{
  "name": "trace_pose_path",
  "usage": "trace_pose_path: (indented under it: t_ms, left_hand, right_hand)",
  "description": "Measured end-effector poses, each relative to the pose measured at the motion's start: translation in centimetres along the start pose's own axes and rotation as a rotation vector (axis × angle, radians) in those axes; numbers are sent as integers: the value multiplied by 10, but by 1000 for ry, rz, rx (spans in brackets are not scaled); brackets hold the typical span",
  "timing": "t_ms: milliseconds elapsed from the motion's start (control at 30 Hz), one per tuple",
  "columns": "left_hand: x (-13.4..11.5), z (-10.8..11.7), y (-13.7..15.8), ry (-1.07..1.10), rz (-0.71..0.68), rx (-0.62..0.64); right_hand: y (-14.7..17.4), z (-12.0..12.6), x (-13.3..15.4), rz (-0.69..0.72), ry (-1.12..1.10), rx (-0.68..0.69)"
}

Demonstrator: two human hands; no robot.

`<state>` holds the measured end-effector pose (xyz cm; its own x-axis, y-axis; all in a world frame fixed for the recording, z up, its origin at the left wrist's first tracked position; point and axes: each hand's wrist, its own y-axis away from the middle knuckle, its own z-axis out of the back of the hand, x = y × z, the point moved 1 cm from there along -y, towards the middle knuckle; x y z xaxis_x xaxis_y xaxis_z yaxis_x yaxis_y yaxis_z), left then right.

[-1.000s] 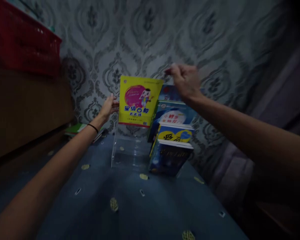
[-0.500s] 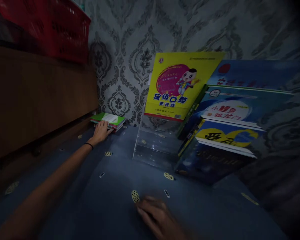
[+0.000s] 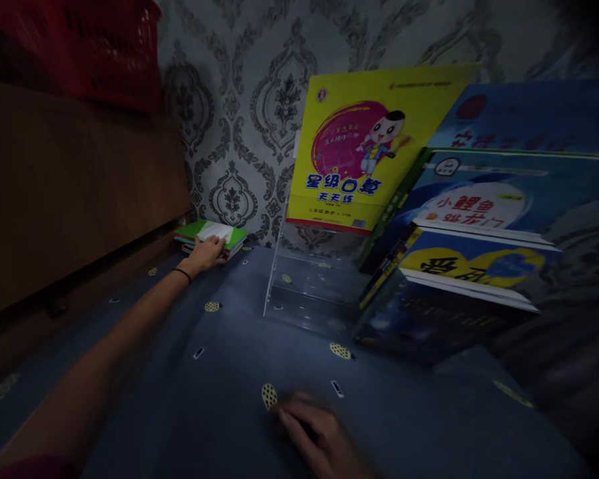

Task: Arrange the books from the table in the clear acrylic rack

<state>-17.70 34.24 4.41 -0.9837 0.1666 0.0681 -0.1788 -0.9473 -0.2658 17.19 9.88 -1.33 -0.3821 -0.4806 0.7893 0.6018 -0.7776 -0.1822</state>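
A small stack of books (image 3: 237, 241) with a green top cover and a white patch lies by the wall, at the foot of the wooden cabinet. My left hand (image 3: 205, 254), with a dark band at the wrist, is closed over its front edge: fingers on the top cover, thumb low at the front. Low in the middle, my right hand (image 3: 315, 429) is loosely curled over the dark blue tablecloth (image 3: 219, 412), and I make out nothing in it. Its fingertips are dim and slightly blurred.
A clear plastic book stand (image 3: 299, 303) holds a yellow workbook (image 3: 349, 146). To its right, several books lean in tiers, among them a blue book (image 3: 479, 199). A wooden cabinet (image 3: 80, 193) bounds the left side, with a red basket (image 3: 114, 53) on top.
My left hand has shifted up and right, its fingers further over the stack's top cover. My right hand stays nearly in place. The view has moved closer to the stand.
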Motion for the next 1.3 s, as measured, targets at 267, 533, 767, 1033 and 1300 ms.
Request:
trace_pose_path:
  t_ms: [267,533,767,1033,1300]
  left_hand:
    - [0,18,12,-97,-84,16]
    - [-17,39,41,-214,-202,45]
    - [-62,44,151,-259,-321,145]
    - [-175,73,267,-192,-579,113]
    - [-183,58,276,126,-595,15]
  right_hand:
    - [-1,3,6,31,-30,-5]
    - [-3,3,3,3,-52,10]
    - [-4,3,5,-14,-136,-44]
    - [-2,7,10,169,-88,-315]
    - [-15,-21,26,296,247,0]
